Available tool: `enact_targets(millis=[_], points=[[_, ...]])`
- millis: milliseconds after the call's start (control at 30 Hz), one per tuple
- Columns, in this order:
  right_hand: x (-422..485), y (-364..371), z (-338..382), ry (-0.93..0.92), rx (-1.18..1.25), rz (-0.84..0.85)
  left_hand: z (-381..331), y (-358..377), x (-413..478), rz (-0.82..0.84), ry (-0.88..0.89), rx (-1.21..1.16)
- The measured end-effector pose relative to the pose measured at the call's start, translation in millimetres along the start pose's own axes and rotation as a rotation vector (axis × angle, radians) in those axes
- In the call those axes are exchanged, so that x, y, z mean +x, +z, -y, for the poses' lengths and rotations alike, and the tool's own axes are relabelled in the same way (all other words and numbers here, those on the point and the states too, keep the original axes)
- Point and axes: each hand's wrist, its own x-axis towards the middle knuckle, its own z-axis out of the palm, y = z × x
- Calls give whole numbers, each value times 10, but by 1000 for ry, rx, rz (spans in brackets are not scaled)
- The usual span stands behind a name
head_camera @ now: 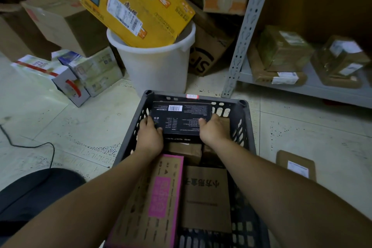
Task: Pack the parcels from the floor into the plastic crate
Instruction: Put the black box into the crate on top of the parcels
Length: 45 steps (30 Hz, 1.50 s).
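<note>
A dark grey plastic crate (244, 119) stands on the floor in front of me. Both hands hold a flat black box (181, 117) with white print inside the crate's far end: my left hand (150, 137) grips its left edge, my right hand (213, 129) its right edge. Below it in the crate lie a brown carton with pink panels (159, 199), a plain brown box with dark lettering (207, 195) and small taped brown parcels (186, 150). A flat brown parcel with a white label (296, 165) lies on the floor to the crate's right.
A white bucket (153, 66) holding a tilted yellow carton (136, 4) stands just beyond the crate. Cardboard boxes (66, 24) and printed cartons (60, 74) crowd the left floor. A grey metal shelf (302, 86) with parcels is at right. A black cable (30, 146) trails at left.
</note>
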Motion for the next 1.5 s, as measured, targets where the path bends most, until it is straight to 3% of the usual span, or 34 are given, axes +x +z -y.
enact_targets(millis=[200,433,600,700,867,1000,1133,1333,1500], points=[[-17,27,26,15,-14,14,45,38,-18,-33,134,154],[-48,18,14,8,-40,19,36,5,20,14,149,227],[-36,-15,40,14,-26,86,13,-99,54,129,89,178],[-171,-224,156,18,-67,81,-144,-323,-14,188,24,35],[-707,-842,439,19,-119,167,-747,-944,-452,221,-11,-80],[-1276,-1579,809,8,-116,234,-1421,-1546,-948,388,-42,-205],[-1854,-2445,1183,29,-102,256,-2068,-2135,-1465,514,-50,-161],[-2811,-3707,1591,68,-157,221,-3091,-2983,-2313,627,21,-127],[-3552,-4379,1663,81,-159,136,-3636,-3347,-2971,702,186,-35]])
